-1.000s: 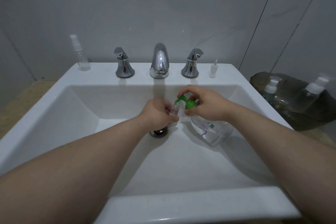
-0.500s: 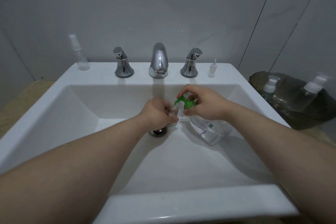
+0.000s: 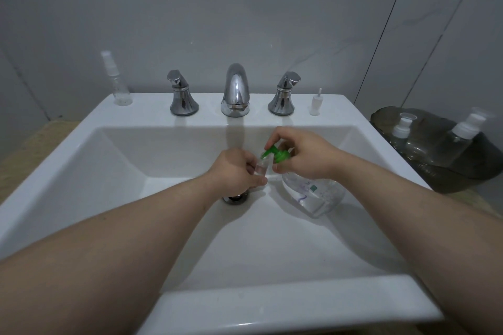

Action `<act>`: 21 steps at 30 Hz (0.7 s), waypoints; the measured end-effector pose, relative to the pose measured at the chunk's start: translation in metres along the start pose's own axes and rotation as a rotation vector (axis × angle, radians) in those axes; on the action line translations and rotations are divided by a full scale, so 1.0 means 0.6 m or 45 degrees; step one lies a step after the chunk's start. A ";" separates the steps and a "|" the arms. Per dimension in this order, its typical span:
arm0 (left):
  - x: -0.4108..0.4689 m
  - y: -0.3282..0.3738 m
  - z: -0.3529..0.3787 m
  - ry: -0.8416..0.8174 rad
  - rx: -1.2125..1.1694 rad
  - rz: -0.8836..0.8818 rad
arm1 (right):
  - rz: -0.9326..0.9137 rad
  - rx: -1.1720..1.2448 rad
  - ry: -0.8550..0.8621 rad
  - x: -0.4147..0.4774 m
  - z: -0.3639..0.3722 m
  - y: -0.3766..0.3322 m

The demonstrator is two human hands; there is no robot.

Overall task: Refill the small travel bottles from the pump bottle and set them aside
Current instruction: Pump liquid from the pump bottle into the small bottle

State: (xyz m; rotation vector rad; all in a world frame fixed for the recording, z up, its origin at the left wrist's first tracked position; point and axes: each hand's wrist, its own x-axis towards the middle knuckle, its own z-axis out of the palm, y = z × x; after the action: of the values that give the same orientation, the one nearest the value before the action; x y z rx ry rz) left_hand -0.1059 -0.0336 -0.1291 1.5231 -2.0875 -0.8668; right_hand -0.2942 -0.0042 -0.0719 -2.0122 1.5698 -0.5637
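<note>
A bathroom; a white sink [image 3: 130, 149] with chrome faucet [image 3: 235, 91] against a grey tiled wall [image 3: 245, 13].

Glossy sink [image 3: 81, 149]; chrome faucet [image 3: 235, 90]; pump bottle [image 3: 313, 193] probably clear plastic.

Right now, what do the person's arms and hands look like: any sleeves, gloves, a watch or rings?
Both arms are bare: the left forearm and the right forearm show no sleeve up to the frame's edge. The left hand and the right hand wear no gloves. No watch, band or ring shows on the visible sides of the wrists and fingers.
</note>
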 end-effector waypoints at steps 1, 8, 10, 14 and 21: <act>-0.001 0.001 0.000 0.000 0.009 0.004 | 0.002 0.001 0.000 0.000 0.000 0.000; 0.000 -0.001 0.000 0.004 0.027 -0.002 | -0.022 -0.016 -0.013 0.000 0.001 0.003; 0.002 -0.004 0.000 0.034 -0.006 -0.018 | -0.038 -0.026 -0.027 0.000 0.001 0.005; 0.005 -0.005 0.001 0.058 -0.021 -0.026 | -0.046 -0.017 -0.045 -0.002 0.000 0.008; 0.007 -0.007 0.000 0.064 -0.018 -0.023 | -0.054 -0.028 -0.037 -0.001 -0.001 0.007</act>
State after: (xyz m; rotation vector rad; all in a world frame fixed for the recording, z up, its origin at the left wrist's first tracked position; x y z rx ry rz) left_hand -0.1042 -0.0383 -0.1323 1.5424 -2.0308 -0.8395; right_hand -0.2978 -0.0043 -0.0743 -2.0651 1.5254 -0.5332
